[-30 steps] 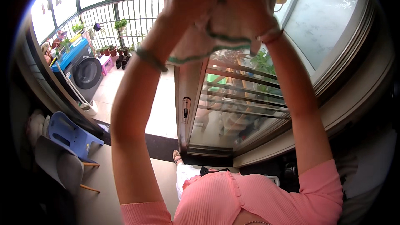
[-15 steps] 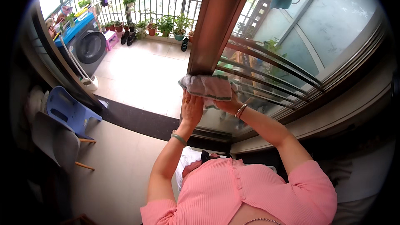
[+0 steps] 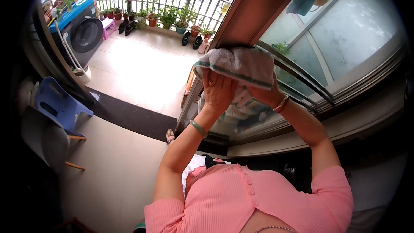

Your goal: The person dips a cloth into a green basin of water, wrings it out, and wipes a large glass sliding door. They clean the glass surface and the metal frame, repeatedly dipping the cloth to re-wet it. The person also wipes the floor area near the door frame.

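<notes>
You have both hands up on the towel (image 3: 235, 64), pressing it flat against the brown door frame (image 3: 258, 8) at the edge of the glass (image 3: 345, 30): your left hand (image 3: 217, 90) lies spread on its lower edge with the fingers up over the green stripe, and your right hand (image 3: 263, 95) is tucked under the fold, seemingly gripping it, though the cloth hides most of those fingers. The risk, as I judge it, is the bunched towel slipping out from under your right palm, since only a small part of that hand bears on it; it would drop onto the door track below. Leaning hard at full reach could also cost you your balance, or nudge the sliding panel. Your ring and bracelets (image 3: 281, 103) sit close to the glass and might scrape it if a wrist rolls in. Compared with half a second ago, the towel sits higher on the frame, and your arms are stretched further up
</notes>
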The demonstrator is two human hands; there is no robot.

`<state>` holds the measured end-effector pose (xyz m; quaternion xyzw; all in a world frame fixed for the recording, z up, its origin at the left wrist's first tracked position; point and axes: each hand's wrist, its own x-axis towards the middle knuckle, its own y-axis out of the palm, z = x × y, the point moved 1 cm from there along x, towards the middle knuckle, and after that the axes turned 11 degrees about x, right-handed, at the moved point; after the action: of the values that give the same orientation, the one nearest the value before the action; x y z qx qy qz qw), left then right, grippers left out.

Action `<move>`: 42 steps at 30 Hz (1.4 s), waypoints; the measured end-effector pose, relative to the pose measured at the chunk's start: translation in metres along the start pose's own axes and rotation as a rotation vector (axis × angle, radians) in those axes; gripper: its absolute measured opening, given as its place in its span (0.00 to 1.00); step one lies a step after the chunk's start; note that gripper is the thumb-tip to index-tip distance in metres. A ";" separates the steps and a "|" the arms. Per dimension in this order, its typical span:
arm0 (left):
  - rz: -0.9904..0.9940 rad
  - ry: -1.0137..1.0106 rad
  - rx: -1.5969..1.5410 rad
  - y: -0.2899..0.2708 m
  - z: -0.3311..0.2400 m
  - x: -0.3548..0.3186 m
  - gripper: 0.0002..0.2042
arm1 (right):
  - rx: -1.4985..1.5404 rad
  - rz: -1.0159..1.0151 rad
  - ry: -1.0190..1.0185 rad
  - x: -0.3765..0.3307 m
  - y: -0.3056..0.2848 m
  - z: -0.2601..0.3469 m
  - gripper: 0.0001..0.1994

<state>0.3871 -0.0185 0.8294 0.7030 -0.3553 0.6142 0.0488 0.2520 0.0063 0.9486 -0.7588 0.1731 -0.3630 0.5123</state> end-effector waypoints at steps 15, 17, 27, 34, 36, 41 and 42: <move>0.345 -0.220 -0.129 0.033 0.023 -0.184 0.26 | 0.648 0.194 0.148 -0.068 0.144 0.019 0.19; 0.279 -0.220 -0.138 0.029 0.011 -0.150 0.25 | 0.509 0.170 -0.035 -0.068 0.134 0.003 0.20; 0.226 -0.148 -0.061 0.017 0.000 -0.064 0.24 | 0.789 -0.030 0.324 -0.034 0.055 0.009 0.21; 0.364 -0.152 -0.084 0.032 0.017 -0.116 0.26 | 0.517 0.140 0.112 -0.057 0.108 0.014 0.20; 0.281 -0.169 -0.111 0.034 0.033 -0.156 0.25 | 0.339 0.213 -0.072 -0.054 0.131 0.022 0.19; 0.306 -0.221 -0.206 0.031 0.019 -0.161 0.26 | 0.455 0.189 0.054 -0.063 0.134 0.018 0.20; 0.275 -0.199 -0.226 0.025 0.010 -0.141 0.27 | 0.521 0.154 0.147 -0.068 0.122 0.013 0.20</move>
<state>0.3827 0.0197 0.6907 0.6952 -0.5176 0.4987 0.0075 0.2288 0.0078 0.8100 -0.5579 0.1675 -0.4093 0.7022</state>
